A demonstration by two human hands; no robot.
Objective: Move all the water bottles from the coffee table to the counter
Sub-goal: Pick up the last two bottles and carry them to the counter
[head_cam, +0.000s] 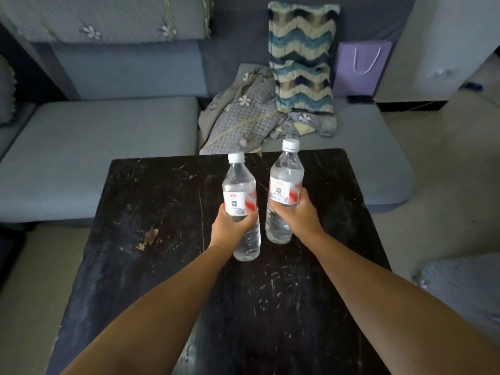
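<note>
Two clear plastic water bottles with white caps and red-and-white labels are held upright over the scratched black wooden coffee table (151,266), near its middle. Left bottle (239,196) is wrapped at the label's lower edge by the left hand (230,226); right bottle (285,185) is gripped the same way by the right hand (300,211), fingers curled round the body. Right bottle sits at 1 o'clock of the left one, close but apart. Mid-body grips are judged to be chosen for balance: full bottles, weight low, no tipping. Whether the bases are touching the tabletop cannot be told. One bottle per hand suggests both are meant to be carried in a single trip. Counter is not in view.

At 12 o'clock a grey-blue fabric sofa (94,163) is seen, with a crumpled quilted grey floral cover (243,117) and a blue-and-cream zigzag cushion (301,55) on it. At 1 o'clock a lilac paper gift bag (376,74) stands by the sofa arm.
</note>
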